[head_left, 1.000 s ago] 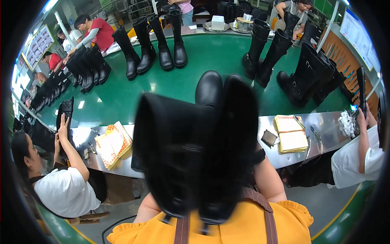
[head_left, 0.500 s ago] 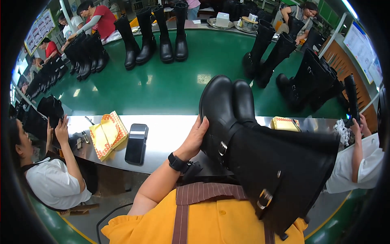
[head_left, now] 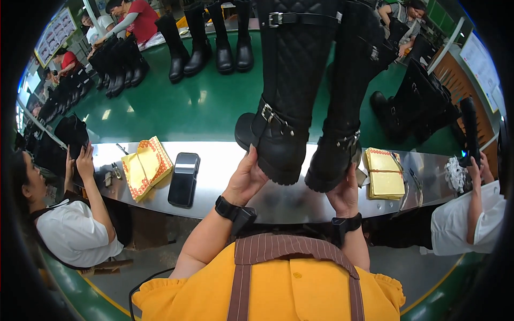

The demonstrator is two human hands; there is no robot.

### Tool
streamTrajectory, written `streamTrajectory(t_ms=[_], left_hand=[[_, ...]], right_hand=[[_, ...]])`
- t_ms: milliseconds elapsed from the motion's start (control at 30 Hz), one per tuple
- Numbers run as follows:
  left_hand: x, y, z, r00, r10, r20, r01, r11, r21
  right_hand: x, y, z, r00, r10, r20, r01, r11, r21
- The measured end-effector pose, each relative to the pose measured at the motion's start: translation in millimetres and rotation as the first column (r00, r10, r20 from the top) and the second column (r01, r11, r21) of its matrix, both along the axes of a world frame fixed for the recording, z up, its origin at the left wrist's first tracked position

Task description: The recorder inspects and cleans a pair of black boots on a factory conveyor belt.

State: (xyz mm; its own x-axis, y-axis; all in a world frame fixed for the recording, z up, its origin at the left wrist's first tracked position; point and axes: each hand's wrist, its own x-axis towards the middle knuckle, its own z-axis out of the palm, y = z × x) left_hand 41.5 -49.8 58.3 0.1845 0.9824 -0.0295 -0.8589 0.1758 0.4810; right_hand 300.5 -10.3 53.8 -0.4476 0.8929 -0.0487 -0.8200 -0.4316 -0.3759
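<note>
Two tall black boots are held upright before me, heels facing me, above the metal table edge. The left boot (head_left: 292, 80) has a quilted shaft, a top strap with a silver buckle and an ankle buckle with a dangling trim. My left hand (head_left: 246, 176) grips it at the foot, near the heel. The right boot (head_left: 342, 101), with a similar buckled ankle strap, rests in my right hand (head_left: 345, 192), whose fingers are partly hidden behind its heel and side.
A black phone (head_left: 183, 179) and yellow paper stack (head_left: 147, 168) lie left on the metal ledge (head_left: 225, 160). Right are another paper stack (head_left: 386, 174) and scissors (head_left: 416, 184). More boots (head_left: 243, 51) stand across the green table (head_left: 176, 112). Co-workers (head_left: 80, 230) sit on both sides.
The boots have turned from lying toward me, toes away, to upright with heels facing me. They are higher now. My right hand, hidden before, shows at the right boot's heel.
</note>
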Motion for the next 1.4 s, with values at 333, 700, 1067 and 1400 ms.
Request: streamTrajectory(t_ms=[333,700,1067,1400], left_hand=[[8,-1,-7,0.982,0.187,-0.004,-0.186,0.972,-0.147],[12,-2,-10,0.963,0.253,-0.092,-0.264,0.954,-0.142],[12,-5,-19,0.978,0.203,-0.044,-0.206,0.975,-0.083],[11,-7,-23,0.957,0.28,-0.08,-0.287,0.953,-0.098]], right_hand=[[-15,-4,6,0.941,-0.179,0.285,0.218,0.969,-0.112],[-27,-5,16,0.925,-0.201,0.321,0.239,0.968,-0.083],[-26,-8,13,0.929,-0.205,0.309,0.206,0.978,0.029],[-21,-7,1,0.883,-0.228,0.41,0.262,0.965,-0.029]])
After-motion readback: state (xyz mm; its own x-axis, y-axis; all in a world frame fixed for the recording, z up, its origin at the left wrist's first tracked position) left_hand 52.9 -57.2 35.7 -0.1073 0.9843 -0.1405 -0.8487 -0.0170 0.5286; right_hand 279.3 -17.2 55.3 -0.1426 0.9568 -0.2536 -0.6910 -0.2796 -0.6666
